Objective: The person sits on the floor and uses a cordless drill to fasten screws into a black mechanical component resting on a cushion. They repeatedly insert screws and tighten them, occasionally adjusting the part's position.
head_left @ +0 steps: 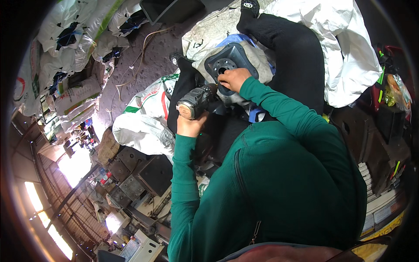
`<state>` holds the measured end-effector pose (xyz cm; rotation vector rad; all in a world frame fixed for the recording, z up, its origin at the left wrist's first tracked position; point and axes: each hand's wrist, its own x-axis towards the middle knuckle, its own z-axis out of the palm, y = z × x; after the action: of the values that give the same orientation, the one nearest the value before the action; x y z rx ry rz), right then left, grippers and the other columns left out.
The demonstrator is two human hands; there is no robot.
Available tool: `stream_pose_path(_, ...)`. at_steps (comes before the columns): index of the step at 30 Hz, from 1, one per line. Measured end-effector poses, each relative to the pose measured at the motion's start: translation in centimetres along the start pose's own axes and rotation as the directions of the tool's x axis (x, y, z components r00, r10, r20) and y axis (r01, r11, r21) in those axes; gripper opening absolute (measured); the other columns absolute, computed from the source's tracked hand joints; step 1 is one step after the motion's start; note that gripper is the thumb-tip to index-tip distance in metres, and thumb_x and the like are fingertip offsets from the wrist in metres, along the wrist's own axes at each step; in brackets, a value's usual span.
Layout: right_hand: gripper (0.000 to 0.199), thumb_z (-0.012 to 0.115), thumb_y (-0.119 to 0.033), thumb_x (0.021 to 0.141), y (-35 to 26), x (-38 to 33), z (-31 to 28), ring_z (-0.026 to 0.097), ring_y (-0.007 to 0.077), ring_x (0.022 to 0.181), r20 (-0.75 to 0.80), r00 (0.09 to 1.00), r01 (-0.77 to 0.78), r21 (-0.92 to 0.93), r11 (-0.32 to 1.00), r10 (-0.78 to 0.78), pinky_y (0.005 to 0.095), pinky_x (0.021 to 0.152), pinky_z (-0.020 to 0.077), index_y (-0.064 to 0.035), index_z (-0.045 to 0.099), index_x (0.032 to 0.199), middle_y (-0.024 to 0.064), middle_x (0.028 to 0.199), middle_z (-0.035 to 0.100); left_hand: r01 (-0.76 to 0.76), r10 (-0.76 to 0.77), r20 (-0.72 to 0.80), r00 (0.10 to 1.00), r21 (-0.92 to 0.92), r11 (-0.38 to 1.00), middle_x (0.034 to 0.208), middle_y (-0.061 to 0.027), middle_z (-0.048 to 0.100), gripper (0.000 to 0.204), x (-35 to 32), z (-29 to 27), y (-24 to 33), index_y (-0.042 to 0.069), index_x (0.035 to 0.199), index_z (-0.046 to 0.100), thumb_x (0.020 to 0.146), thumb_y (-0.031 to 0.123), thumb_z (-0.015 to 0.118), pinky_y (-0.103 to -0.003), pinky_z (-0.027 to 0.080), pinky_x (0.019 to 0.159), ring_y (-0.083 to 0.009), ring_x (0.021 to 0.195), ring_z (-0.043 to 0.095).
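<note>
My left hand point(191, 125) is wrapped round the handle of a grey cordless drill point(195, 101), whose chuck end points toward a dark part on my lap. That part is a dark grey flanged housing point(243, 56) with a raised round face, a central hole and several smaller holes. My right hand point(234, 79) rests on the housing near its central hole, fingers bent and pressed together. What the fingertips hold, if anything, is too small to make out. Whether the drill's tip touches the housing is hidden. A pale cloth point(262, 54) lies under the housing, between my legs.
White sacks point(144, 126) lie beside my legs, and more filled sacks point(72, 43) are piled at the far left. A cord point(142, 56) runs across the floor. Dark metal blocks point(152, 174) stand at lower left. A black bin point(170, 9) is at the top.
</note>
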<state>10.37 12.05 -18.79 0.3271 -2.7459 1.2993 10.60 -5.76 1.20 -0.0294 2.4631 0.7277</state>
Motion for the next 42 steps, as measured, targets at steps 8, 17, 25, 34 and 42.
stream_pose_path(8,0.016,0.065,-0.030,0.079,-0.1,-0.4,0.5,0.064,0.0231,0.072,-0.079,0.997,0.008,-0.018,1.000,-0.009,0.0371,0.061,0.0514,-0.0189,0.065,0.091,0.0016,0.076,0.059,-0.021,0.020,0.009,1.000,0.050,0.999,0.102,-0.0104,0.067,0.041,0.1,0.1,0.3,0.004,0.111,0.062,0.073,0.012,0.074,-0.033,0.050,0.082,-0.0208,0.092,0.065)
stream_pose_path(17,0.018,0.067,-0.030,0.080,0.2,-0.1,-1.5,0.060,0.0215,0.062,-0.115,0.982,-0.114,0.262,0.958,0.149,0.0358,0.056,0.0472,-0.0161,0.064,0.091,0.0029,0.066,0.057,-0.176,0.152,0.105,0.983,0.279,0.944,0.110,-0.0147,0.064,0.044,1.9,-0.4,-0.1,0.002,0.115,0.059,0.074,0.010,0.073,-0.034,0.048,0.087,-0.0259,0.101,0.062)
stream_pose_path(25,0.030,0.064,-0.042,0.085,2.3,2.2,-1.2,0.045,0.0150,0.047,0.017,0.735,-0.598,0.487,0.637,0.678,0.0328,0.048,0.0359,-0.0113,0.065,0.087,0.0031,0.053,0.047,-0.245,0.237,0.059,0.970,0.233,0.941,0.099,-0.0153,0.068,0.037,2.9,-0.3,0.9,0.002,0.101,0.064,0.069,0.016,0.074,-0.035,0.052,0.078,-0.0286,0.090,0.067)
stream_pose_path(34,0.030,0.069,-0.042,0.081,2.2,2.4,0.7,0.057,0.0261,0.057,-0.023,0.702,-0.570,0.581,0.581,0.712,0.0390,0.056,0.0437,-0.0123,0.064,0.083,0.0080,0.060,0.056,-0.356,0.334,0.125,0.934,0.342,0.870,0.094,-0.0145,0.069,0.035,4.0,0.0,0.4,0.003,0.099,0.065,0.067,0.014,0.073,-0.035,0.053,0.077,-0.0291,0.088,0.067)
stream_pose_path(42,0.026,0.067,-0.035,0.084,2.9,2.4,0.5,0.052,0.0203,0.053,-0.110,0.815,-0.424,0.556,0.715,0.569,0.0352,0.052,0.0402,-0.0092,0.063,0.086,0.0069,0.059,0.054,-0.068,0.058,0.043,0.997,0.270,0.960,0.098,-0.0149,0.068,0.041,2.8,0.9,1.0,0.003,0.107,0.062,0.069,0.014,0.073,-0.034,0.051,0.079,-0.0273,0.094,0.067)
